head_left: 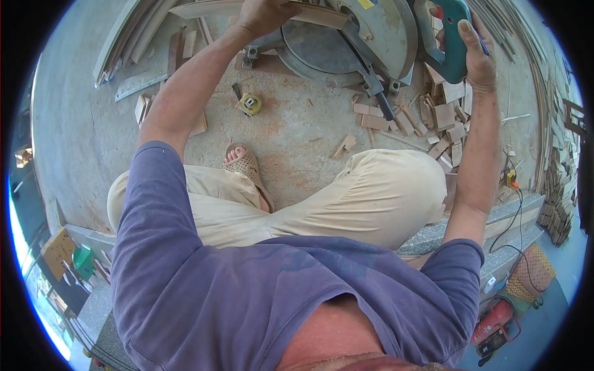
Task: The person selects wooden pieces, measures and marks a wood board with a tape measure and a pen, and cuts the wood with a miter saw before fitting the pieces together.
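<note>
My left hand (265, 17) is closed over a long wooden strip (322, 17), pressing it at the saw; its fingertips are partly cut off by the top edge of the view. The strip lies across the round base (322, 52) of a miter saw, its right end close to the blade guard (383, 31). My right hand (477, 52) is wrapped around the saw's green handle (456, 46), thumb along its outer side. A black rod (385, 106) sticks out from the saw toward me.
Cut wood blocks (444, 115) are heaped right of the saw. A yellow tape measure (250, 104) lies on the concrete floor near my sandalled foot (244, 161). Long boards (133, 31) lie at upper left. A black cable (518, 210), woven basket (531, 272) and red tool (493, 321) are at right.
</note>
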Demonstrator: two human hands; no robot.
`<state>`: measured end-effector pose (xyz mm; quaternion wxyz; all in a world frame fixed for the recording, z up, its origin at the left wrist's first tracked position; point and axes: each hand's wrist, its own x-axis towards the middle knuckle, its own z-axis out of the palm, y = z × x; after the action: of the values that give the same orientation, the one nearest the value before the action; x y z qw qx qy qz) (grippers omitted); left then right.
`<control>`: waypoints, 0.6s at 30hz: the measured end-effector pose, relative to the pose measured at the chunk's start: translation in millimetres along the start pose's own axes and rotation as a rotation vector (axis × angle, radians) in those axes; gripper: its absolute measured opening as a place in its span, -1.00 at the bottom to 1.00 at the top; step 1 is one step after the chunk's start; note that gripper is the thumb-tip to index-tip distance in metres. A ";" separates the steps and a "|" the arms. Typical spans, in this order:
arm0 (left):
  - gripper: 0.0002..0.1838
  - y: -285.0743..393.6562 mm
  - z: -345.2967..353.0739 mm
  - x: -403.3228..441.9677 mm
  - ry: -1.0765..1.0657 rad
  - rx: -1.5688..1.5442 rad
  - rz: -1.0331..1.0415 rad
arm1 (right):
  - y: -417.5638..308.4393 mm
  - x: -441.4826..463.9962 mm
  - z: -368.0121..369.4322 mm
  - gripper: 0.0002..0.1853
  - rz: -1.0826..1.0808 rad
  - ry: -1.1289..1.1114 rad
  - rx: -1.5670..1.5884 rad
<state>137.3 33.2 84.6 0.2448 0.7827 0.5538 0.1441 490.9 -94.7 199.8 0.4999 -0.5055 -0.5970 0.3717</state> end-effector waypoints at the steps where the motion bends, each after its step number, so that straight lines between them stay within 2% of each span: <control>1: -0.64 -2.9 1.1 -0.4 0.001 -0.034 0.032 | -1.9 0.9 3.0 -0.29 0.016 0.008 0.010; 2: -0.64 -6.5 2.5 0.7 0.004 -0.068 0.063 | 4.8 4.3 -1.5 -0.29 0.013 0.004 0.012; 4: -0.65 -12.3 10.0 5.0 0.003 -0.011 0.105 | 26.2 6.3 -19.3 -0.42 -0.002 -0.134 0.058; 6: -0.66 -5.2 8.9 3.7 0.002 0.048 0.153 | 31.9 7.1 -23.1 -0.38 0.014 -0.118 0.045; 9: -0.70 -1.7 9.6 -5.4 -0.041 -0.079 0.138 | 39.7 5.9 -29.5 -0.35 0.046 -0.070 0.020; 11: -0.72 -0.2 12.3 -6.3 -0.094 0.023 0.247 | 40.1 8.6 -35.2 -0.35 0.081 -0.049 -0.010; 13: -0.66 6.1 -0.6 -22.6 -0.150 0.089 0.245 | 39.7 23.9 -36.2 -0.35 0.085 -0.026 -0.047; 14: -0.59 9.5 -10.8 -26.1 -0.192 0.151 0.247 | 30.8 32.6 -40.5 -0.35 0.079 -0.007 -0.094; 16: -0.58 -9.9 -27.0 -30.9 -0.172 0.226 0.329 | -31.6 60.9 0.2 -0.36 0.021 0.035 -0.190; 18: -0.62 -6.1 -65.6 -41.7 -0.365 0.141 0.028 | -81.1 89.5 19.2 -0.47 -0.080 0.102 -0.637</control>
<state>85.5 10.5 138.2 0.2838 0.8187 0.4979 -0.0357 454.4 -23.5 292.2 0.3603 -0.6305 -0.6769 0.1205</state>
